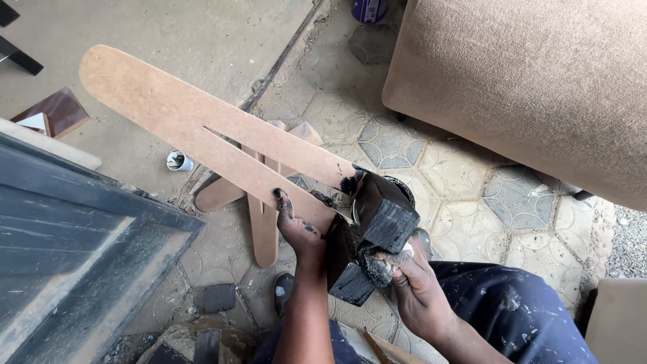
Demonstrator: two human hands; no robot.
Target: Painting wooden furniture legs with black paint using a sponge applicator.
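Hands at centre frame: left hand has its stained fingers grasping the forked board, which runs up to the upper left. Right hand, lower centre, has its fingers clenched on a blackened rag pressed against the black block at the board's near end, above the tiled floor.

Stained hands on fibreboard cutout

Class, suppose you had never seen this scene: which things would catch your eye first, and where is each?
A long forked fibreboard piece runs from upper left to centre, gripped from below by the stained left hand. At its lower end is a block already blackened, where the right hand presses a dark wad. A big tan upholstered cushion fills the upper right.
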